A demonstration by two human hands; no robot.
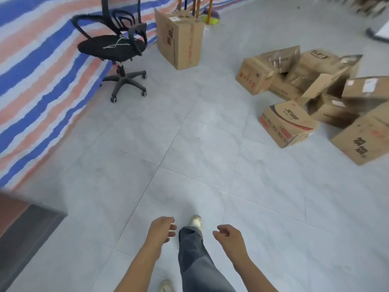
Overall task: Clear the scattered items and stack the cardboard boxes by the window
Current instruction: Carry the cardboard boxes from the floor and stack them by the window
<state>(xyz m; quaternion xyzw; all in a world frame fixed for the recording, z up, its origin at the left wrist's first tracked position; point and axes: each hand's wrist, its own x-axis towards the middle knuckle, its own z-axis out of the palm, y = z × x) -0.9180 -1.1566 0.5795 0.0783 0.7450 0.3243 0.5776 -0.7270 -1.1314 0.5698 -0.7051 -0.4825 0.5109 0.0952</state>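
Two empty hands. My left hand [162, 228] hangs low in front of me, fingers loosely curled, nothing in it. My right hand [228, 233] is the same: fingers half curled, thumb apart, holding nothing. One shoe [196, 221] is forward on the tiled floor [189, 133], so I judge I am walking, not lifting.

The cardboard boxes [324, 91] lie in a loose heap up and to my right, well apart from my hands. Several are tipped on their sides, some with flaps open, some leaning on each other. The red-and-black printed box [288, 125] is the closest of the heap, tilted on the floor at its near edge. A small box [254, 77] sits at the far left of the heap. A tall box [181, 39] stands upright on its own farther off, just beside some broom handles [197, 7] and near the office chair [113, 47], which is against the striped tarp [31, 81].

Step in hand, as I read it: the approach to the boxes, with no grasp begun. No window shows in this view (so I cannot tell where the stack goes).

Next move calls for turning right, closing on the heap and bending down. The red-and-black printed box looks the easiest first pick, one hand on each side. Open flaps may flop, and boxes leaning on others could slide when one is pulled. Contents unknown, so weight is a guess.
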